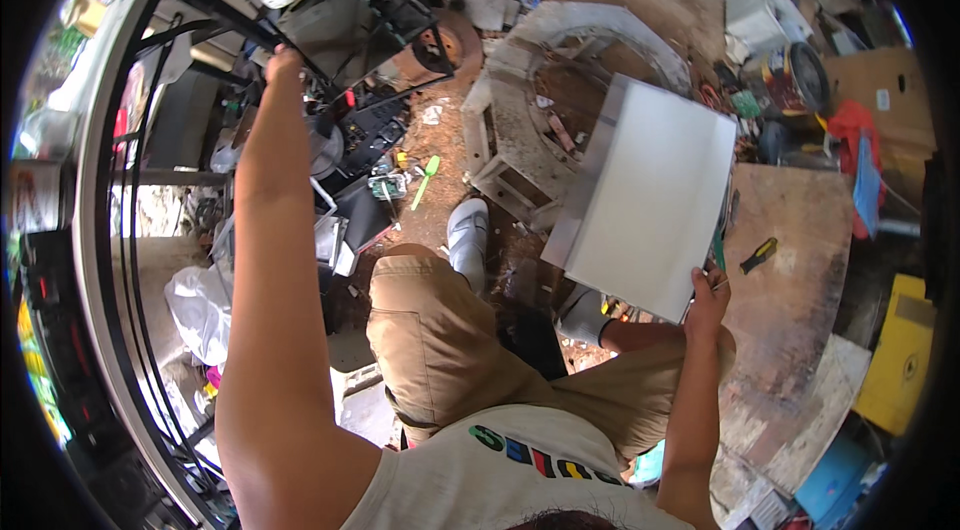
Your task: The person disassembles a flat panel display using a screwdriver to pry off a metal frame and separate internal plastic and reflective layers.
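My right hand (708, 298) is closed on the near right corner of a large flat white panel (650, 195). The panel tilts over my right knee, with a greyish sheet (582, 192) showing along its left side. Something thin and shiny shows at the fingers, too small to name. My left arm stretches far forward and left. At its end my left hand (284, 65) is closed at a long black bar (225, 12) beside a heap of scrap; most of its fingers are hidden.
Beyond the panel lies a pale ring-shaped casing (490, 95). A black-and-yellow screwdriver (759, 254) rests on a wooden board (790, 320) at the right. Left of my shoe (467, 238) are circuit boards and a green tool (425, 182). A metal-framed rack (92, 230) stands at far left.
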{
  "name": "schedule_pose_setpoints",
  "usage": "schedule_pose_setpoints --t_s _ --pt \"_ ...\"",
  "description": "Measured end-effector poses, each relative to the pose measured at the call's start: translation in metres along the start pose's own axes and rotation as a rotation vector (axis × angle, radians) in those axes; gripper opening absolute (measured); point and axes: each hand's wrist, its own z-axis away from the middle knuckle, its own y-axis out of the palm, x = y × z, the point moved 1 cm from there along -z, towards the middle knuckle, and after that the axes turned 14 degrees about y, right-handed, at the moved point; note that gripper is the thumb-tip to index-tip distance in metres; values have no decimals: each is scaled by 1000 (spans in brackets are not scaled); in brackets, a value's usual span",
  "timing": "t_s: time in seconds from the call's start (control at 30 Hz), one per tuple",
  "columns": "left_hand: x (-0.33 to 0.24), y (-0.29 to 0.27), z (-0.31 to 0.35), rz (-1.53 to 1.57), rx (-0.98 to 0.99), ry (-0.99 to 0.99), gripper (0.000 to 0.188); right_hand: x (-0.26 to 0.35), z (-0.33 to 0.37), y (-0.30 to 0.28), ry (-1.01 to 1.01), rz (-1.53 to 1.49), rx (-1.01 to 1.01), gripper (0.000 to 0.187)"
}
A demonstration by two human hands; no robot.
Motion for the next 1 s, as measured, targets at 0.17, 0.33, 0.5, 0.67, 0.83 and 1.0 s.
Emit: schedule_pose_setpoints --t_s 0.17,0.33,0.5,0.67,0.83,1.0 --pt "9 10 89 -104 -174 174 71 5 11 6 48 -57 -67 25" --pt "-25 11 252 234 556 695 58 -13 -5 -6 7 80 -106 24" --pt "-24 38 474 -221 1173 891 72 -22 -10 2 87 4 -49 27" --pt "54 68 584 -191 725 887 90 -31 -13 1 121 45 -112 30" --pt "54 66 585 96 876 454 67 -33 -13 -2 123 51 -73 29" --pt "12 45 543 140 1137 567 31 -31 -18 3 123 47 -88 29"
